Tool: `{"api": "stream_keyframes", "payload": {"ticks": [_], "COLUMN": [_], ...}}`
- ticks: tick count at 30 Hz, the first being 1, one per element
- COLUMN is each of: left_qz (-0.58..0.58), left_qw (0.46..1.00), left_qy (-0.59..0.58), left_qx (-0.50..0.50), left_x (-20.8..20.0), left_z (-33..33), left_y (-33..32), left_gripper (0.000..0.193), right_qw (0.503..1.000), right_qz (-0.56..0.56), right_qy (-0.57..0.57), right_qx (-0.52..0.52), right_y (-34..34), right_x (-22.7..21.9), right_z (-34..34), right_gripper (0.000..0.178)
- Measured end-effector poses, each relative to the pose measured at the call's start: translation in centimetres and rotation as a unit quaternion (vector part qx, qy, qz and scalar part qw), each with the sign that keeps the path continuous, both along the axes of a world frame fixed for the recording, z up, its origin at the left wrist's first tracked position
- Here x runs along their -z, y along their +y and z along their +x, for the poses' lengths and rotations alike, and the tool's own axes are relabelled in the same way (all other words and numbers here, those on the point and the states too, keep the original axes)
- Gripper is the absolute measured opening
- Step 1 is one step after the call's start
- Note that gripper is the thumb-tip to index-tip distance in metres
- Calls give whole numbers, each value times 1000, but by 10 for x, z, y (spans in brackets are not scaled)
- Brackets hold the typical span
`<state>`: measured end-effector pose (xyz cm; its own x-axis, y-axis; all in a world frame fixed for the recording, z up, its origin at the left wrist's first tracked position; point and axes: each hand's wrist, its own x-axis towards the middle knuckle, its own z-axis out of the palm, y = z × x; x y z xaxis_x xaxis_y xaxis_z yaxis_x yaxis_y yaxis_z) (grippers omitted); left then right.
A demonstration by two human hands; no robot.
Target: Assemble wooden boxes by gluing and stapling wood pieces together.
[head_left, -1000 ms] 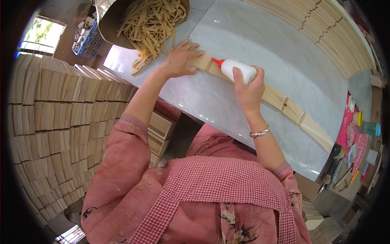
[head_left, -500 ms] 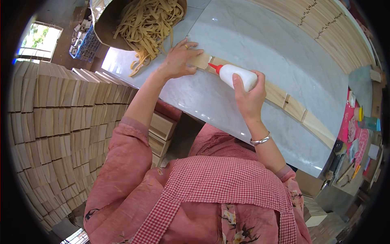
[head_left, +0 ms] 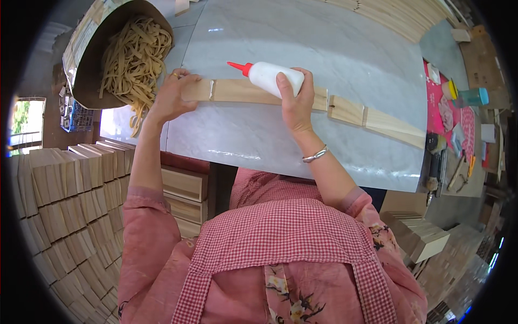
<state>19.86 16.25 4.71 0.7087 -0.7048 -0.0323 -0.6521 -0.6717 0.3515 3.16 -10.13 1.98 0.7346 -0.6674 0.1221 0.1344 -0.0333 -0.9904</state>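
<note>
My right hand is wrapped round a white squeeze glue bottle with a red nozzle. The bottle is tilted above the row of wood, and its nozzle points left, clear of the wood. Below it, pale wooden slats lie end to end across the table. White glue shows at the leftmost joint. My left hand grips the left end piece, thumb and fingers on opposite edges. Farther right lie a short wooden block and a tapered wooden piece.
A container of tan strips lies tipped at the table's left. Stacked wooden boards rise beside me on the left. Long slats line the far edge of the marbled tabletop. A teal-lidded jar stands to the right.
The glue bottle's nozzle has come away from the leftmost joint, up and to the right. My left hand stays on the end piece. The whole view has turned.
</note>
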Motion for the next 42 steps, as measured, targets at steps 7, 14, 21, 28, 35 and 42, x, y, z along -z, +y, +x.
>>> {"api": "stream_keyframes", "payload": {"ticks": [7,14,21,28,35,42], "left_qz": [-59,-569,-416,-389,-367,-369], "left_qw": [992,700,823,859,872,873], "left_qy": [85,290,116,35,39,27], "left_qx": [-72,-320,-369,-333,-322,-318], "left_x": [-10,37,37,38,33,37], "left_z": [-11,-49,-66,-70,-70,-68], "left_y": [13,-5,-72,-80,-79,-78], "left_gripper": [69,50,21,25,25,20], "right_qw": [999,999,999,988,989,988], "right_qz": [-11,-8,-28,88,63,45], "right_qy": [-8,7,12,8,10,20], "right_qx": [-28,-31,-37,-123,-133,-147], "right_y": [2,-2,-4,3,5,10], "right_x": [0,5,3,-34,-34,-31], "right_z": [-4,-5,-3,9,31,28], "right_gripper": [46,45,43,43,44,43]}}
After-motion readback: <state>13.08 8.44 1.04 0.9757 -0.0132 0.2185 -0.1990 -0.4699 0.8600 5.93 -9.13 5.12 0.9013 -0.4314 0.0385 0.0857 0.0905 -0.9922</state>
